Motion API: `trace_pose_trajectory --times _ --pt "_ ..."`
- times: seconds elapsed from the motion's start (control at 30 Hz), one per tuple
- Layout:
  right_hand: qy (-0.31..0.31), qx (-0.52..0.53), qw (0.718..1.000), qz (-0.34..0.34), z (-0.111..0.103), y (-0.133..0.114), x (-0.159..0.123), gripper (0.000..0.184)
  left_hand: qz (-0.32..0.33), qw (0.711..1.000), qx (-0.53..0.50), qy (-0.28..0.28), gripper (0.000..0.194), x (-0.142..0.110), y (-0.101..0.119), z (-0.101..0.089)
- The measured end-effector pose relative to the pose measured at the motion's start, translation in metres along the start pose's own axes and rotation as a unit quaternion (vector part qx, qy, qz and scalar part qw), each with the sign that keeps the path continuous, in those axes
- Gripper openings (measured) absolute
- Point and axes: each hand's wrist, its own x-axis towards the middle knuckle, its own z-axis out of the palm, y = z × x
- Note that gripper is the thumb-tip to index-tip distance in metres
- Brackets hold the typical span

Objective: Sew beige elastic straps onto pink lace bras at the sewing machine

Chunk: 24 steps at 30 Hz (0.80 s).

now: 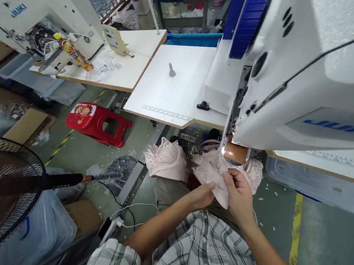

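A pale pink lace bra (217,184) hangs between my hands, just below the needle area of a white sewing machine (291,76). My left hand (201,196) pinches the lower left edge of the fabric. On the other side, my right hand (239,190) grips the cloth between thumb and fingers, close under the machine's brown, rounded work arm (235,152). Another pink lace bra cup (167,158) rests on my lap to the left, and more lace (253,173) shows right of my right hand. Part of the fabric under the machine head is hidden.
A white table (180,88) with a printed ruler edge extends left of the machine. Farther left stand a second sewing machine (51,16), a drink bottle (74,54) and a red stool (96,123). A black fan (6,192) stands at the lower left.
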Motion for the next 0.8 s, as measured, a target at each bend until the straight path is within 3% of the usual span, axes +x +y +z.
trace_pose_trajectory --times 0.13,0.23,0.37,0.47,0.53,0.6,0.63,0.7,0.8 --pt "0.035 -0.069 0.992 -0.101 0.011 0.003 -0.005 0.029 0.042 0.990 -0.122 -0.056 0.056 0.003 -0.003 0.008" --pt "0.059 -0.074 0.987 -0.128 0.020 0.010 -0.004 0.025 0.064 0.981 -0.180 -0.031 0.069 0.002 -0.002 0.010" --pt "0.064 -0.081 0.982 -0.159 0.022 0.014 -0.005 0.022 0.049 0.980 -0.193 0.008 0.059 0.000 0.002 0.010" --pt "0.054 -0.122 0.968 -0.211 0.010 0.011 -0.006 0.018 0.053 0.987 -0.152 0.003 0.050 -0.001 0.011 0.004" --pt "0.067 -0.155 0.955 -0.242 -0.003 0.006 -0.006 0.016 0.091 0.991 -0.094 -0.021 0.042 -0.002 0.021 -0.003" --pt "0.075 -0.175 0.945 -0.264 -0.018 -0.001 -0.005 0.016 0.105 0.989 -0.026 -0.097 0.038 -0.003 0.032 -0.012" --pt "0.058 -0.178 0.944 -0.272 -0.025 -0.005 -0.003 0.019 0.100 0.984 0.006 -0.146 0.037 -0.003 0.038 -0.016" --pt "-0.043 -0.174 0.949 -0.260 -0.037 -0.014 0.001 0.026 0.098 0.968 0.070 -0.220 0.034 -0.005 0.048 -0.023" --pt "-0.225 -0.151 0.946 -0.176 -0.047 -0.027 0.007 0.025 0.142 0.951 0.136 -0.239 0.025 -0.005 0.058 -0.027"
